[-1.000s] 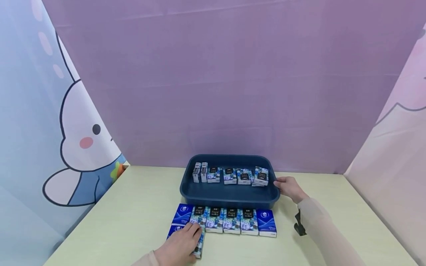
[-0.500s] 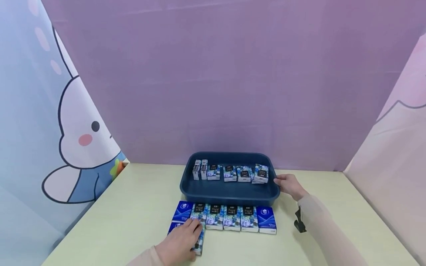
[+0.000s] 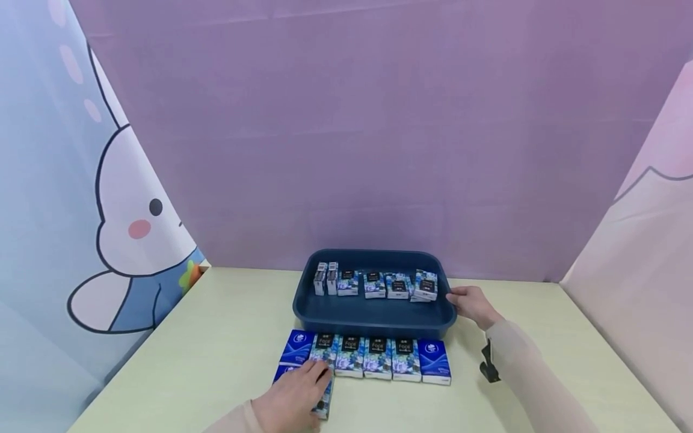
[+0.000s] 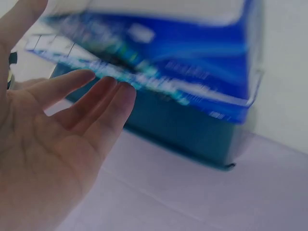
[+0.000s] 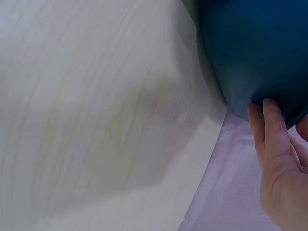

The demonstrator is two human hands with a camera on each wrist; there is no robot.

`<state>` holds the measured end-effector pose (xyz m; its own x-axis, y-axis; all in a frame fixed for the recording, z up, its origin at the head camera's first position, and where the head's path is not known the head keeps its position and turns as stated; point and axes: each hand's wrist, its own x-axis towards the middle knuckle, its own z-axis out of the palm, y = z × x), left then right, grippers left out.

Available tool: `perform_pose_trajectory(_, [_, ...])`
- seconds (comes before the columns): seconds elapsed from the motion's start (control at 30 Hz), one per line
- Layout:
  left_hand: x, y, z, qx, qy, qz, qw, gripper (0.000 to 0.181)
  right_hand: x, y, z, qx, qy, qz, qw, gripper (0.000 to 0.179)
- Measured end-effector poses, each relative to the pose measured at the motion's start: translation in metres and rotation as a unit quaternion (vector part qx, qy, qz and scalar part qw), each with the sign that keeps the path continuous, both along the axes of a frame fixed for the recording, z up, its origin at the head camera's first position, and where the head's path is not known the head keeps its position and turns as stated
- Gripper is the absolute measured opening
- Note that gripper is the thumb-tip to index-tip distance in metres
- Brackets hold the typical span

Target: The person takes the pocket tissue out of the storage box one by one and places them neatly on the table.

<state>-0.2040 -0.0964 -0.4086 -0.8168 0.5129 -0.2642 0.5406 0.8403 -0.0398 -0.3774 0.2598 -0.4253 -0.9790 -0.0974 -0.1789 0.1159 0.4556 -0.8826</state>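
In the head view my left hand [image 3: 295,394] rests over a floral tissue pack [image 3: 323,408] at the front left, partly hiding it and a blue tissue pack [image 3: 283,370] beside it. In the left wrist view, the fingers [image 4: 120,106] are nearly straight and touch the floral edge, with the thumb spread away. My right hand [image 3: 471,304] pinches the right rim of a dark blue tray [image 3: 373,325]. Several small floral tissue packs [image 3: 348,282] sit in it, two of them on edge at the left and one stacked on another at the right.
Before the tray runs a row of floral tissue packs [image 3: 377,359], with a blue pack [image 3: 434,361] at its right end and another blue pack [image 3: 298,346] at its left. A purple cloth [image 3: 368,132] hangs behind the pale table [image 3: 227,337].
The whole head view has shifted slightly up and then partly back down. Both hands, the tray and the tissue packs keep nearly the same places relative to one another.
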Motion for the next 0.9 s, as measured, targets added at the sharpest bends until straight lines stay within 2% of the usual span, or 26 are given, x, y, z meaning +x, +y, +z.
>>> perform_pose_trajectory(0.1, [0.0,0.003,0.013,0.003,0.023,-0.017,0.9996,0.066,0.0,0.0,0.001,0.001,-0.002,0.0,1.0,0.041])
perform_pose_trajectory(0.23, [-0.004,0.011,0.032,0.009,0.083,-0.058,0.9948,0.062,0.0,-0.001,0.003,-0.001,-0.006,0.002,1.0,0.042])
perform_pose_trajectory(0.4, [-0.018,0.03,0.053,0.044,0.155,-0.109,0.9809,0.057,0.0,0.001,0.001,-0.002,-0.004,0.005,1.0,0.042])
perform_pose_trajectory(0.5, [-0.034,0.045,0.065,0.068,0.188,-0.13,0.9713,0.053,0.0,0.003,0.0,-0.003,-0.001,0.0,1.0,0.041])
perform_pose_trajectory(0.57, [-0.046,0.055,0.073,0.074,0.197,-0.134,0.9684,0.052,0.001,0.003,-0.001,0.0,-0.001,0.002,1.0,0.041])
perform_pose_trajectory(0.63, [-0.059,0.066,0.08,0.072,0.197,-0.13,0.969,0.052,0.001,0.003,-0.002,0.0,-0.004,0.001,1.0,0.042])
perform_pose_trajectory(0.77, [-0.088,0.089,0.091,0.054,0.176,-0.105,0.9773,0.054,0.0,0.002,-0.003,0.005,-0.011,-0.001,0.9999,0.042])
perform_pose_trajectory(0.9, [-0.118,0.11,0.094,0.03,0.15,-0.089,0.9843,0.055,0.0,0.001,-0.002,0.005,-0.011,-0.001,0.9999,0.042])
